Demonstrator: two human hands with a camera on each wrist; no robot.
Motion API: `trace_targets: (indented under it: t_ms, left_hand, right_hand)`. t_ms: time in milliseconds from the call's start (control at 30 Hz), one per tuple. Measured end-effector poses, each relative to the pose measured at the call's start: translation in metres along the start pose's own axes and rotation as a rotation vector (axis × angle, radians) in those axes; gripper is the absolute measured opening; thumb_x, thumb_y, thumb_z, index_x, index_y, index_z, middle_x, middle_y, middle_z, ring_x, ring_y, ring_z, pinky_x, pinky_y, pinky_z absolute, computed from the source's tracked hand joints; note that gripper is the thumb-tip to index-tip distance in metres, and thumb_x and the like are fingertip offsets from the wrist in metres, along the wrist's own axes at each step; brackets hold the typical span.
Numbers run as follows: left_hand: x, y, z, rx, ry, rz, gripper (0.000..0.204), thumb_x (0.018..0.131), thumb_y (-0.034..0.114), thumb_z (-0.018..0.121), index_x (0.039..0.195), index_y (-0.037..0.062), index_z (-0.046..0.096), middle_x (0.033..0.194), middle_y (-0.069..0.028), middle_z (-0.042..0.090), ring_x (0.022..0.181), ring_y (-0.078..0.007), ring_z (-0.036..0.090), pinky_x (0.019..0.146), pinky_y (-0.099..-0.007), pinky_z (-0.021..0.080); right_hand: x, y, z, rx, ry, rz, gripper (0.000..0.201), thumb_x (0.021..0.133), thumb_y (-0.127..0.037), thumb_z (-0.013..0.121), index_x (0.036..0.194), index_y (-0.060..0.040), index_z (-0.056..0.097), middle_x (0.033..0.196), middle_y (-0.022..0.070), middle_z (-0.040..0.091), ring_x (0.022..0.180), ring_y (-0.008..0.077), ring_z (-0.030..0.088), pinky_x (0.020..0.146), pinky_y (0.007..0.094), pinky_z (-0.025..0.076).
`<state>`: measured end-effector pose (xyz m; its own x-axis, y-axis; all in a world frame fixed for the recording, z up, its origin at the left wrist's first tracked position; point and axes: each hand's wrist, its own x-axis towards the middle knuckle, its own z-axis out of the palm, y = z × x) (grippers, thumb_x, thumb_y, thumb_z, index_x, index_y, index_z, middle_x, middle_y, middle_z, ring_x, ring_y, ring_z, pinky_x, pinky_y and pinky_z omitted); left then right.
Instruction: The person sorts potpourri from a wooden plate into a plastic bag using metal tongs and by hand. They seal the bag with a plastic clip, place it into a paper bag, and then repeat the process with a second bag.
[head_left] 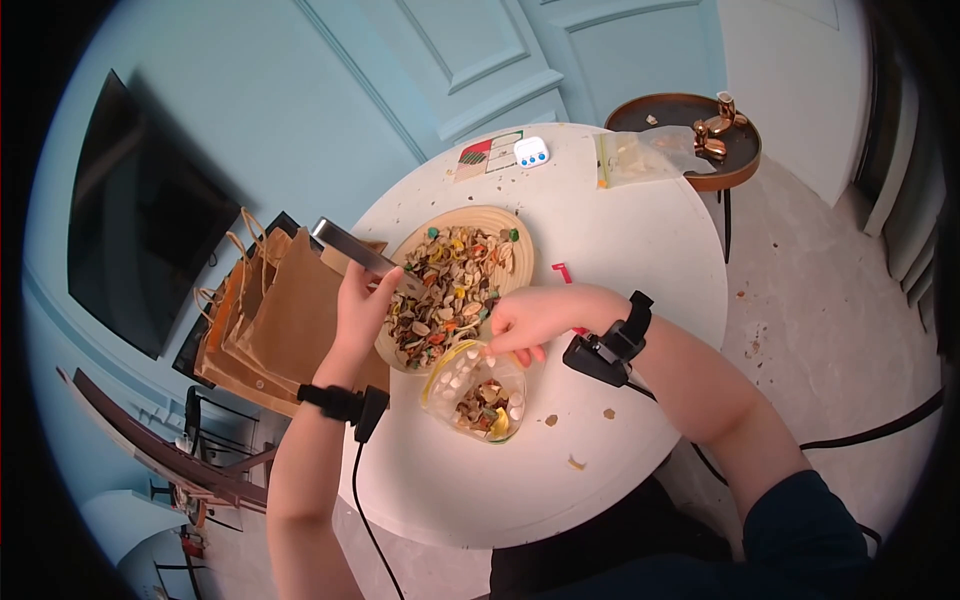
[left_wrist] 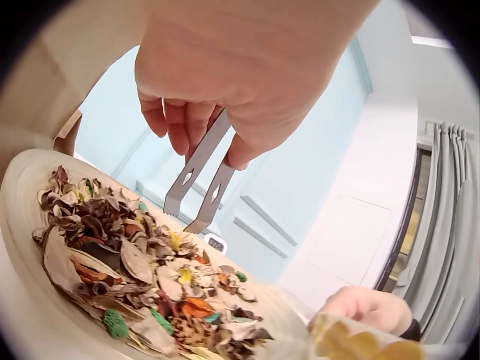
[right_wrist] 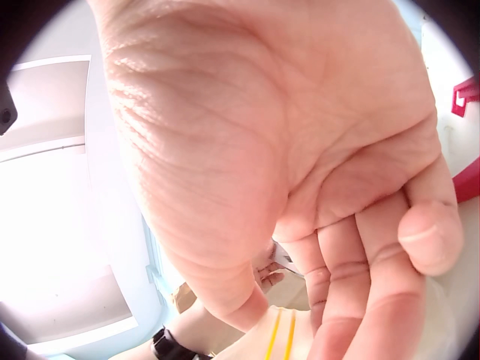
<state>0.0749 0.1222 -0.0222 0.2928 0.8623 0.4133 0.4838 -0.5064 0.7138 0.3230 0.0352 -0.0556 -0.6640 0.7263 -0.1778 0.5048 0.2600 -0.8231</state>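
Thumb and fingers of my left hand (head_left: 364,305) pinch metal tongs (left_wrist: 196,169), whose two serrated tips stand apart over the dried petals (left_wrist: 135,262). Nothing shows between those tips in the left wrist view. The petals, brown, yellow, orange and green, heap on a round ribbed wooden plate (head_left: 526,255). My right hand (head_left: 540,310) pinches the upper edge of a clear zip bag (head_left: 436,392) with a yellow seal line. The bag stands in front of the plate with its mouth open, and some dried petals (head_left: 478,402) lie inside it.
Brown paper bags (head_left: 285,310) stand left of the white table (head_left: 620,390). A red plastic piece (head_left: 561,272) lies beyond my right forearm. Toward the back are a card (head_left: 480,157), a white case (head_left: 532,152) and another clear bag (head_left: 640,160). Loose petal bits (head_left: 576,462) lie near the front.
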Motion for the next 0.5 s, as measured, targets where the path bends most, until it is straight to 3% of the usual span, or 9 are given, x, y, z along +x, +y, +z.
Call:
trace_targets:
  t_ms: [233,333,467,500]
  left_hand:
    - [0.02,-0.028,0.017,0.23,0.021,-0.086,0.039,0.083,0.023,0.068,0.109,-0.0005,0.051,0.084,-0.0111,0.064,0.076,-0.018,0.062,0.068,-0.0315,0.049]
    - [0.021,-0.035,0.022,0.259,0.034,-0.044,0.036,0.082,0.023,0.068,0.105,0.0,0.052,0.083,-0.0116,0.064,0.075,-0.0193,0.062,0.067,-0.0323,0.048]
    - [0.022,-0.035,0.023,0.298,0.028,-0.055,0.034,0.082,0.022,0.069,0.103,0.0001,0.053,0.082,-0.0115,0.064,0.074,-0.0197,0.061,0.066,-0.0324,0.048]
    - [0.021,-0.033,0.024,0.311,0.025,-0.035,0.037,0.084,0.022,0.067,0.108,-0.0006,0.052,0.081,-0.0093,0.063,0.072,-0.0164,0.06,0.066,-0.0307,0.047]
  right_hand:
    - [0.002,0.002,-0.001,-0.025,-0.005,-0.011,0.037,0.088,-0.032,0.052,0.069,-0.0009,0.06,0.067,0.0044,0.066,0.052,0.0106,0.06,0.056,0.0253,0.047]
    - [0.001,0.002,0.0,-0.018,-0.006,-0.018,0.036,0.088,-0.031,0.052,0.069,-0.0011,0.06,0.067,0.0043,0.066,0.052,0.0106,0.06,0.056,0.0254,0.047]
    - [0.001,0.001,0.0,-0.006,-0.006,-0.019,0.036,0.087,-0.031,0.052,0.069,-0.0013,0.06,0.067,0.0045,0.066,0.052,0.0106,0.06,0.056,0.0255,0.047]
    - [0.001,0.001,0.0,-0.011,-0.005,-0.016,0.036,0.087,-0.031,0.052,0.069,-0.0013,0.06,0.067,0.0045,0.066,0.052,0.0107,0.061,0.056,0.0255,0.047]
